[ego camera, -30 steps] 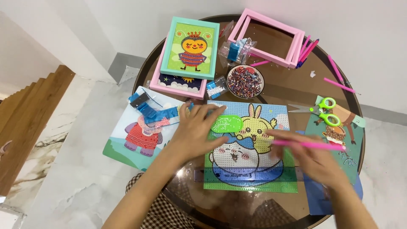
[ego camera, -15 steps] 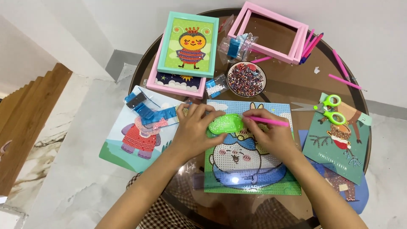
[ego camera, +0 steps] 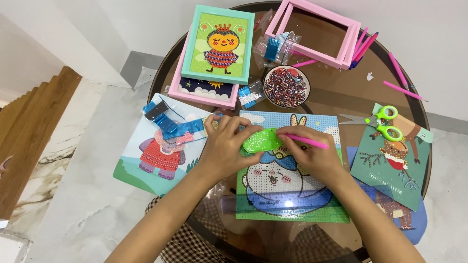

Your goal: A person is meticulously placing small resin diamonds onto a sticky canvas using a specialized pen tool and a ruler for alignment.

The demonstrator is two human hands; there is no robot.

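Green and glittering, a small oval tray (ego camera: 262,140) lay on the rabbit bead canvas (ego camera: 291,192) at the near middle of the round glass bench (ego camera: 336,92). The left hand (ego camera: 225,146) curled around the tray's left end, fingers closed on it. The right hand (ego camera: 312,157) pinched a pink pen (ego camera: 304,141), its tip at the tray's right edge. A bowl of mixed beads (ego camera: 286,86) sat just beyond the canvas, green scissors (ego camera: 382,122) to the right.

Bright, even daylight; soft faint shadows under hands; mild glare on glass bench (ego camera: 341,104) near bowl (ego camera: 286,86); sharp focus, slight edge distortion.
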